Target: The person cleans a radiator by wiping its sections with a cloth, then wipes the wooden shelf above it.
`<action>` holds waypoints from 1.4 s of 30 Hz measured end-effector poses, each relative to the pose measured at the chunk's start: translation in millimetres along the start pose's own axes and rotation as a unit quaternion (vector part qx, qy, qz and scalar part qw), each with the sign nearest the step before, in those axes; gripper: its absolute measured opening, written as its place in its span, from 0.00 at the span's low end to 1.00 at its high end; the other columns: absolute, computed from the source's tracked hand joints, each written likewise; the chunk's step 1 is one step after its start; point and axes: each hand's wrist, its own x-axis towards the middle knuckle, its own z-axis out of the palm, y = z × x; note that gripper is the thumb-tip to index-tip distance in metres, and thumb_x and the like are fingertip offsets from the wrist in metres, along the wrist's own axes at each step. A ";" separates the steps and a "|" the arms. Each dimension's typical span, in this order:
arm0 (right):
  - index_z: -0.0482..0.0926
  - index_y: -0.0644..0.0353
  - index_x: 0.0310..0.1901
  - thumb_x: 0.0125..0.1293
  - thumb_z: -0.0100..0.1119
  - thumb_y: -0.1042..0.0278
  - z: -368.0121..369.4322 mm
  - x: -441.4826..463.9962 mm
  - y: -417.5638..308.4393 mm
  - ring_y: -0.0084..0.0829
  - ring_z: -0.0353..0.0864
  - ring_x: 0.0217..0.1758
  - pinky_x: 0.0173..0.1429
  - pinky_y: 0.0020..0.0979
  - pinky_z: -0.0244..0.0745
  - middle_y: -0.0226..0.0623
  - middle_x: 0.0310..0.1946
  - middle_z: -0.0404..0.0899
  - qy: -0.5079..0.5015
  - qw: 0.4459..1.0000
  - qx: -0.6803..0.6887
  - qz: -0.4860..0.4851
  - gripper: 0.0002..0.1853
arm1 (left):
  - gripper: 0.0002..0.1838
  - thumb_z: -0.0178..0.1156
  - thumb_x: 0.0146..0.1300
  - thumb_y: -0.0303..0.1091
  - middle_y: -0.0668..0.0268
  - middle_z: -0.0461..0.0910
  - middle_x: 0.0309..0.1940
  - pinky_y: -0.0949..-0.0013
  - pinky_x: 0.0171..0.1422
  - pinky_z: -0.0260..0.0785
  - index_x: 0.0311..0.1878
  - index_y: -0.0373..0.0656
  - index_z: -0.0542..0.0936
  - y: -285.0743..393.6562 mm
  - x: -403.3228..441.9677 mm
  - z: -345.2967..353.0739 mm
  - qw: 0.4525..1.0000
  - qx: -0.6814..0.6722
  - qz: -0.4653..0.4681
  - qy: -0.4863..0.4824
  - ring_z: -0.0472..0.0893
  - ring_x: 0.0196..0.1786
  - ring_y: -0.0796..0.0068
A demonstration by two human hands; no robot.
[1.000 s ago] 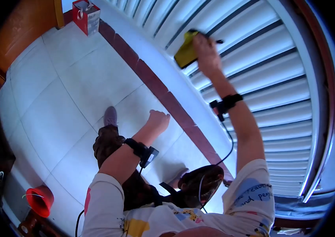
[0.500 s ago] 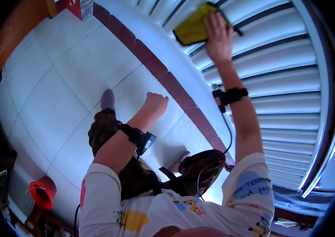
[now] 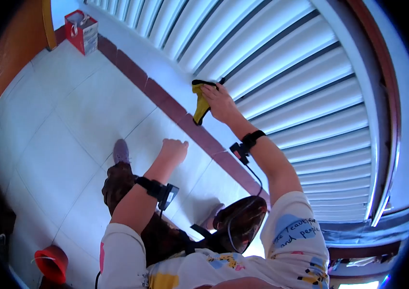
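My right hand [image 3: 220, 102] grips a yellow cloth [image 3: 200, 103] with dark edging. The cloth is bunched under the fingers and hangs down at the lower ends of the white radiator columns [image 3: 305, 67], over the pale wall below them. Whether it touches the wall I cannot tell. My left hand [image 3: 174, 150] is curled into a fist above the tiled floor, apart from the radiator, with nothing showing in it. Each wrist wears a black strap with a small box and a cable.
A red and white paper bag [image 3: 83, 33] stands by the wall at the upper left, near an orange-brown wooden door [image 3: 16, 43]. A red bucket-like container [image 3: 52, 264] is at the lower left. Dark red skirting tiles [image 3: 166, 101] run along the wall's foot. My shoe [image 3: 121, 151] rests on the floor.
My right hand has drawn the cloth down from the radiator's face to its lower edge, and the cloth has folded together. My left hand stays a fist. The view has shifted, showing more of the bag.
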 end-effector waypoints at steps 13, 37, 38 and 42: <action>0.64 0.57 0.62 0.48 0.53 0.78 -225.8 21.7 98.8 0.42 0.47 0.72 0.71 0.51 0.41 0.42 0.67 0.53 0.259 0.916 -0.243 0.187 0.34 | 0.21 0.58 0.56 0.41 0.60 0.80 0.36 0.59 0.42 0.72 0.52 0.44 0.71 3.1 5.0 -10.9 0.996 0.022 0.006 -0.080 0.80 0.40 0.60; 0.78 0.60 0.40 0.58 0.48 0.66 -22.3 -30.4 -30.2 0.36 0.74 0.53 0.62 0.40 0.60 0.39 0.42 0.78 -0.123 0.970 0.149 0.144 0.13 | 0.25 0.54 0.58 0.37 0.58 0.75 0.49 0.54 0.50 0.68 0.60 0.48 0.67 -3.7 0.9 -24.9 0.997 0.061 -0.020 -0.043 0.76 0.50 0.58; 0.77 0.63 0.43 0.57 0.49 0.67 -32.5 -36.2 -34.2 0.39 0.75 0.51 0.58 0.39 0.66 0.39 0.40 0.79 -0.263 0.906 0.250 0.216 0.14 | 0.26 0.53 0.58 0.35 0.58 0.71 0.54 0.51 0.52 0.66 0.62 0.48 0.64 -5.7 1.7 -23.7 0.992 0.115 -0.029 0.034 0.73 0.53 0.57; 0.74 0.65 0.48 0.64 0.51 0.59 -38.4 -129.8 -43.2 0.33 0.79 0.46 0.47 0.32 0.74 0.40 0.43 0.79 -0.240 0.479 0.748 0.393 0.18 | 0.30 0.48 0.58 0.29 0.58 0.65 0.60 0.49 0.53 0.65 0.66 0.50 0.58 -13.9 13.9 -26.0 0.964 0.159 -0.053 0.206 0.71 0.56 0.57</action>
